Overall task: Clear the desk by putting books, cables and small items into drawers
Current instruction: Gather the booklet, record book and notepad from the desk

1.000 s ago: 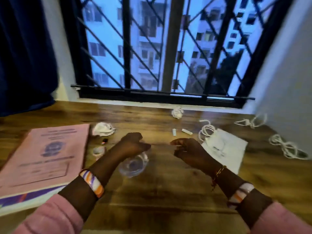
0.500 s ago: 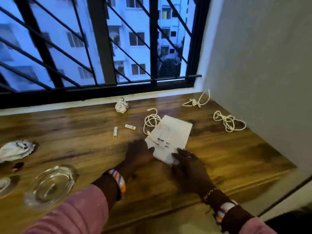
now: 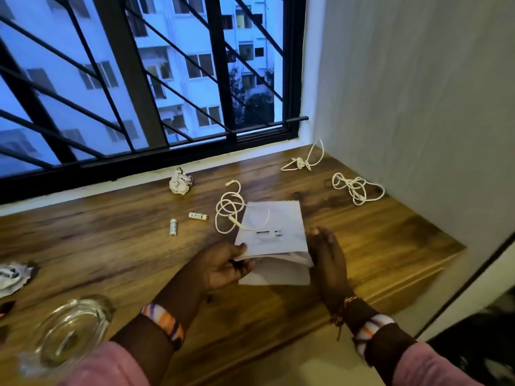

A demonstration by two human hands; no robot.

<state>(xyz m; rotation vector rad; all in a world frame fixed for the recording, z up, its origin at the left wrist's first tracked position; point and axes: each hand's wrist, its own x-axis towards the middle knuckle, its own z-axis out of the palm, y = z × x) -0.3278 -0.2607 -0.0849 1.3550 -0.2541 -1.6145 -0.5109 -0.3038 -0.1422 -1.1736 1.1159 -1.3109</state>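
A white notepad (image 3: 274, 227) is lifted at its near edge off the wooden desk (image 3: 111, 246), its pages fanning. My left hand (image 3: 223, 267) grips its left near corner with thumb on top and fingers below. My right hand (image 3: 326, 254) holds its right edge, fingers fairly straight along it. A coiled white cable (image 3: 231, 208) lies partly on the notepad's far left corner. Two more white cables (image 3: 302, 162) (image 3: 356, 188) lie near the right wall. Two small batteries (image 3: 173, 227) (image 3: 198, 216) lie left of the pad.
A crumpled paper ball (image 3: 180, 181) sits by the window sill. A glass ashtray (image 3: 69, 335) stands at the near left, with a crumpled wrapper (image 3: 11, 274) beyond it. The grey wall (image 3: 418, 107) bounds the desk on the right; the desk's front edge (image 3: 390, 296) runs just under my wrists.
The view swung right from the pink book and ashtray. Both hands reached the notepad, first pressing on its near edge, and now lift that edge off the desk.
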